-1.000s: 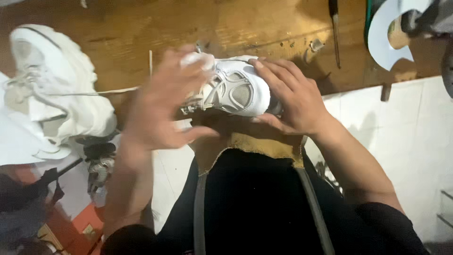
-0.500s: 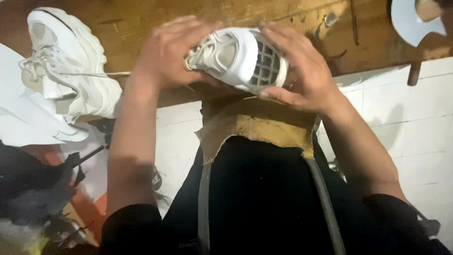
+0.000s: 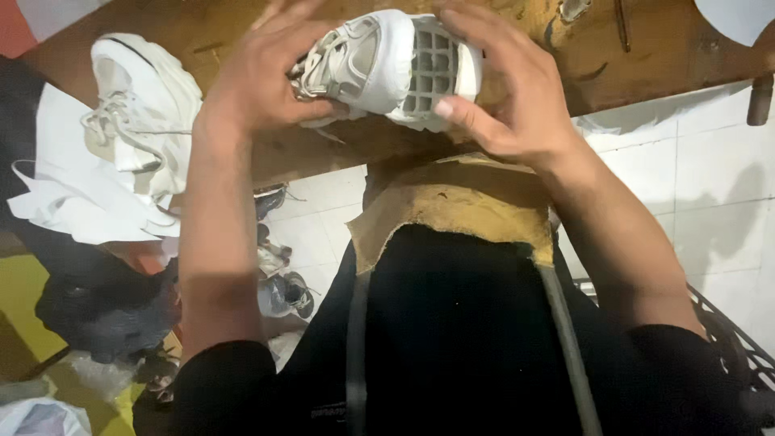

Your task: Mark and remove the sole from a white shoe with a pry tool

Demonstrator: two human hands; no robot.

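I hold a white sneaker (image 3: 386, 60) in both hands, tipped on its side above the edge of a wooden workbench (image 3: 646, 56). Its grid-patterned sole faces me at the right, its laces face left. My left hand (image 3: 262, 77) wraps the laced upper. My right hand (image 3: 504, 89) grips the sole end, thumb pressed on the sole's edge. A tan leather piece (image 3: 456, 202) lies over my lap, on a black apron.
A second white sneaker (image 3: 141, 109) lies on the bench at the left, on white paper (image 3: 77, 210). Darker shoes (image 3: 278, 278) sit on the white tiled floor below. A metal tool (image 3: 622, 24) and a white shape (image 3: 739, 16) are at the bench's far right.
The sneaker has been lifted off the bench and rolled so that its sole now faces me. Both hands kept their grip while the view tilted downward.
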